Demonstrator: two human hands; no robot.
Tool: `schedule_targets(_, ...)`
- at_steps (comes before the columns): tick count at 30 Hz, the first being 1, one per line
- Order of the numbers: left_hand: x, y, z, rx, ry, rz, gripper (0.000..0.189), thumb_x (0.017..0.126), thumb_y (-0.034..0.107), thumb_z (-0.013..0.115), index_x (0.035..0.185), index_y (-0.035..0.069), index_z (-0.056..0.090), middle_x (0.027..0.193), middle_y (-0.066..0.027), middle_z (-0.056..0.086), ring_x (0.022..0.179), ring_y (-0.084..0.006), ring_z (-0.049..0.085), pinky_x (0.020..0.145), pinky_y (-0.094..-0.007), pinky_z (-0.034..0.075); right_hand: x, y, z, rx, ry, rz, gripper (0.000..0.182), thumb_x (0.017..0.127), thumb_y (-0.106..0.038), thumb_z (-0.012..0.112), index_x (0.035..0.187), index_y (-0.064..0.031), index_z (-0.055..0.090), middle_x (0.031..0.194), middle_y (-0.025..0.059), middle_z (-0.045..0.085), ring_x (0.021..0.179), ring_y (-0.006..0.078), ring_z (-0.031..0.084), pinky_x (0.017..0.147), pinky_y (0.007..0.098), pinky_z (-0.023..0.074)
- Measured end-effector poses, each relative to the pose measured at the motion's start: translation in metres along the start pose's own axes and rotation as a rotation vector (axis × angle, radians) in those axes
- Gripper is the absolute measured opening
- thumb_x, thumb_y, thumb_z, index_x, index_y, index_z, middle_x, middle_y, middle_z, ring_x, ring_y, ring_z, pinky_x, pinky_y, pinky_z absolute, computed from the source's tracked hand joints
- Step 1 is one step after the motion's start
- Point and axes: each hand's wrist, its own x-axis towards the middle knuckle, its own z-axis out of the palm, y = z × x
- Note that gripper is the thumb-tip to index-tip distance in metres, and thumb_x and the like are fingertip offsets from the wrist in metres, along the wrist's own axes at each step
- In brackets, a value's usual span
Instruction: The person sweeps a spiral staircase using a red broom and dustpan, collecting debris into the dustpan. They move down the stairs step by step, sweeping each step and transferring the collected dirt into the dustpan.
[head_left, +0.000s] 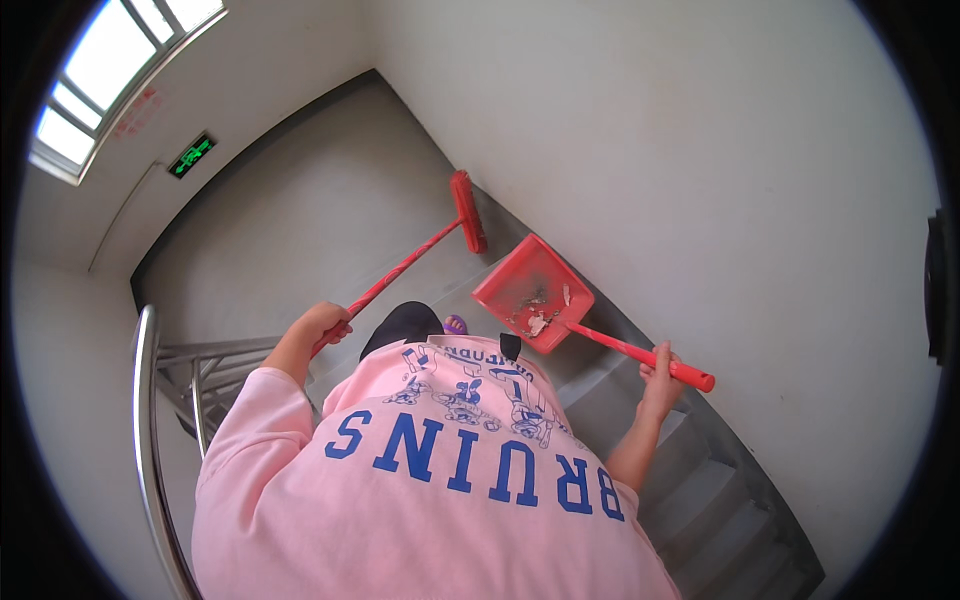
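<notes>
My left hand (327, 325) grips the red handle of a broom (405, 264). The broom's red brush head (469, 212) rests on the grey landing, close to the right-hand wall. In my right hand (661, 381) is the red handle of a long-handled dustpan (517, 279), held near its end. Grey dust and several pale scraps (537, 322) lie in the pan, mostly toward its back by the handle. The pan is at the landing's edge beside the wall, a short gap from the brush head. Whether it touches the floor I cannot tell.
Grey stairs (697, 487) run along the wall at the lower right. A metal handrail (146, 420) stands on my left. Past the landing (330, 165) are a dark skirting, a lit green exit sign (192, 154) and a barred window (109, 60). My foot in a purple sandal (455, 325) shows below my shirt.
</notes>
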Motion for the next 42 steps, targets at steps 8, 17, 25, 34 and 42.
schedule_targets(8, 0.072, 0.064, 0.019, 0.111, -0.131, -0.045, 0.023, 0.085, 0.014, 0.052, 0.099, -0.004, 0.051, 0.067, -0.013, 0.058, 0.043, -0.0152, 0.048, 0.036, -0.0289, 0.04, -0.038, -0.029, 0.015, -0.04, 0.104, 0.053, 0.037, 0.084, -0.038, 0.06, 0.093, -0.0022, 0.058, 0.084, 0.0048, 0.061, 0.061, 0.0093, 0.055, 0.056, 0.0219, 0.0455)
schedule_targets(17, 0.126, 0.072, -0.02, 0.246, -0.109, -0.066, 0.029, 0.087, 0.023, 0.047, 0.108, 0.003, 0.048, 0.065, -0.0122, 0.057, 0.042, -0.0155, 0.047, 0.037, -0.0303, 0.038, -0.068, -0.052, 0.047, -0.112, 0.159, 0.005, 0.038, 0.083, -0.039, 0.061, 0.095, -0.0032, 0.058, 0.085, 0.0064, 0.062, 0.055, 0.0105, 0.055, 0.055, 0.0231, 0.0462)
schedule_targets(25, 0.101, 0.057, -0.087, 0.476, 0.052, -0.028, 0.027, 0.086, 0.024, 0.044, 0.101, 0.005, 0.055, 0.062, -0.0096, 0.056, 0.045, -0.018, 0.051, 0.039, -0.0339, 0.041, -0.102, -0.077, 0.088, -0.16, 0.142, 0.002, 0.042, 0.081, -0.042, 0.062, 0.094, -0.0025, 0.057, 0.084, 0.0042, 0.059, 0.063, 0.0116, 0.054, 0.058, 0.0235, 0.0429)
schedule_targets(34, 0.018, 0.048, -0.177, 0.872, 0.247, -0.13, 0.032, 0.086, 0.029, 0.046, 0.101, 0.009, 0.065, 0.089, -0.0069, 0.066, 0.072, -0.0176, 0.065, 0.068, -0.0317, 0.05, -0.098, -0.091, 0.075, -0.195, 0.154, 0.082, 0.043, 0.079, -0.048, 0.062, 0.091, -0.0067, 0.057, 0.086, 0.0032, 0.06, 0.065, 0.0127, 0.055, 0.063, 0.0262, 0.0458)
schedule_targets(42, -0.063, 0.045, -0.213, 0.947, 0.33, -0.242, 0.028, 0.082, 0.022, 0.049, 0.098, 0.007, 0.066, 0.088, -0.0066, 0.067, 0.072, -0.0179, 0.065, 0.069, -0.0306, 0.05, -0.087, -0.102, 0.06, -0.172, 0.137, 0.119, 0.046, 0.078, -0.049, 0.062, 0.094, -0.0068, 0.056, 0.088, 0.0031, 0.059, 0.069, 0.0139, 0.056, 0.067, 0.0267, 0.0458)
